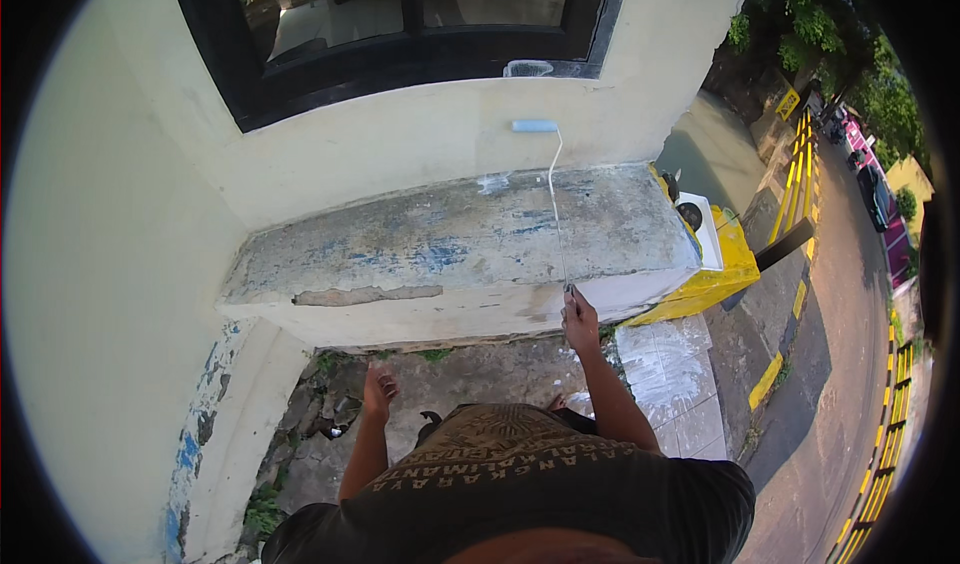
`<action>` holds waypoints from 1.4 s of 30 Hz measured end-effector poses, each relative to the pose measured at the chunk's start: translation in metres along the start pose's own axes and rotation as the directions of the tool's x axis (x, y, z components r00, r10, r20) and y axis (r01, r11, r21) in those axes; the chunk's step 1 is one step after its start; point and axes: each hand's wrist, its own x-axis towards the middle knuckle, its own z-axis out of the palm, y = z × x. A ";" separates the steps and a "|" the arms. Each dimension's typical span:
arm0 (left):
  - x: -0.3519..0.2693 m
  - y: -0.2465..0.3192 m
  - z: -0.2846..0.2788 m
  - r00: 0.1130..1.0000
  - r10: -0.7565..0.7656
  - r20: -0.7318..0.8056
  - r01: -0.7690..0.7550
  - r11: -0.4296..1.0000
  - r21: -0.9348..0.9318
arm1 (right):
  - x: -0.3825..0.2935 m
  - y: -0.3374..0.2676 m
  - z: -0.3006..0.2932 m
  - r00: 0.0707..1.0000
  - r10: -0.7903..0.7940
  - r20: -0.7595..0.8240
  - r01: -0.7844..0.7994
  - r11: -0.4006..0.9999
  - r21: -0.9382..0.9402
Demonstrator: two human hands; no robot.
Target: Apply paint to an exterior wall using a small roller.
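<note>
My right hand [581, 322] grips the handle end of a paint roller [553, 193] with a long, thin metal rod. Its pale blue roller sleeve [534, 126] is at the cream wall [420, 118], below the dark window frame [337, 73]. Over the concrete ledge [352, 226], which has worn grey and blue paint, the rod stretches from hand to wall. My left hand [380, 385] hangs in front of the ledge with loosely bent fingers and nothing visible in it. A white smear [529, 68] marks the window frame's lower edge.
On a yellow-painted block [724, 253] at the ledge's right end sits a white tray [705, 223] with a dark round object. White paint covers part of the floor tiles [667, 361]. Broken stones [304, 406] lie at lower left. A road [855, 324] runs along the right.
</note>
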 end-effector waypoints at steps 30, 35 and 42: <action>-0.016 -0.092 -0.080 0.951 -0.278 -0.135 0.305 0.914 0.266 | 0.048 -0.056 -0.039 0.999 -0.026 0.041 0.027 1.000 -0.013; -0.016 -0.087 -0.076 0.955 -0.269 -0.127 0.295 0.914 0.280 | 0.036 -0.014 -0.047 0.999 0.012 0.033 -0.010 0.998 -0.058; -0.016 -0.087 -0.077 0.947 -0.293 -0.135 0.321 0.895 0.309 | 0.018 0.025 -0.052 0.999 0.037 0.022 -0.029 0.964 -0.266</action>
